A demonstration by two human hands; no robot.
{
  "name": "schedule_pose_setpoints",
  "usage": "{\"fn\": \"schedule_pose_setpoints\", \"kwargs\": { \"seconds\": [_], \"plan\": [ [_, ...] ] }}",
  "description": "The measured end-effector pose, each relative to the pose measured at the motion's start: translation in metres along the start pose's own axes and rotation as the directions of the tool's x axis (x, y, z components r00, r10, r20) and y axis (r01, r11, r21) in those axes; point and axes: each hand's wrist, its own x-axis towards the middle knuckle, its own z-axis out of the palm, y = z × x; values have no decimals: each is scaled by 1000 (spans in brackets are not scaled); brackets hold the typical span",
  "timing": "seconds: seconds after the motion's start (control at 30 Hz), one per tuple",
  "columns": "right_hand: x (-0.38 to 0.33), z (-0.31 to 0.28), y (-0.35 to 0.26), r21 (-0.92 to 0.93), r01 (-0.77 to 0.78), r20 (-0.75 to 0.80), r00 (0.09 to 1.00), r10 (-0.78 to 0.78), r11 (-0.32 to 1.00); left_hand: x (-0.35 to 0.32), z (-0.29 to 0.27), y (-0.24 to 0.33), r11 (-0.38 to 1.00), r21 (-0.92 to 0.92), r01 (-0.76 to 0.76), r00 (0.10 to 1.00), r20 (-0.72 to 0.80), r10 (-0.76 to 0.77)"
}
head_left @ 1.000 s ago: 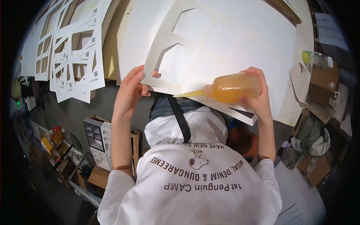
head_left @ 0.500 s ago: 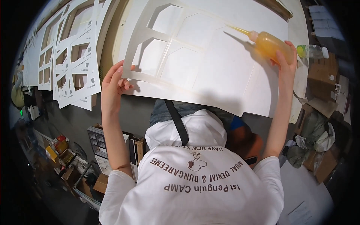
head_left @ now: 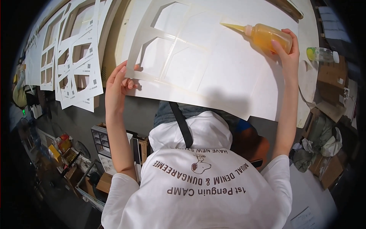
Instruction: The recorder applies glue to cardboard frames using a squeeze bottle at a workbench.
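The squeeze bottle (head_left: 268,36) is smooth, translucent plastic; left of it, the cut-out frame (head_left: 158,33) looks like smooth, matt card; right of it, the drink bottle (head_left: 324,55) is clear, glossy plastic.

The place is a workshop: cut-out white boards (head_left: 71,68) overlap at upper left, a long-nozzled bottle (head_left: 268,37) of amber liquid shows at upper right, cardboard boxes (head_left: 331,82) crowd the right edge, and the dim lower left holds what may be supplies (head_left: 64,144).
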Motion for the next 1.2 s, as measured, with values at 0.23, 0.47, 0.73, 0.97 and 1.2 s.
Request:
{"fn": "schedule_pose_setpoints", "kwargs": {
  "seconds": [0.23, 0.47, 0.73, 0.97, 1.2],
  "plan": [
    [-33, 0, -4, -31, 4, 168, 986, 2, 1000, -1, 1, -1, 1000, 3, -1, 1000, 2, 1],
    [-70, 10, -17, 20, -57, 359, 932, 46, 998, 0, 1, -1, 1000, 16, 1, 1000, -9, -1],
    [-90, -26, -15, 346, -310, 302, 930, 208, 885, 3, 3, -2, 1000, 1, -21, 999, 26, 21],
    [-63, -128, 2, 483, -125, -158, 961, 227, 866, -3, 2, -3, 999, -12, -32, 999, 18, 32],
    [-44, -145, 21, -126, -187, -277, 950, 146, 974, -1, 6, -1, 999, 27, -19, 1000, 24, 19]
  ]
}}
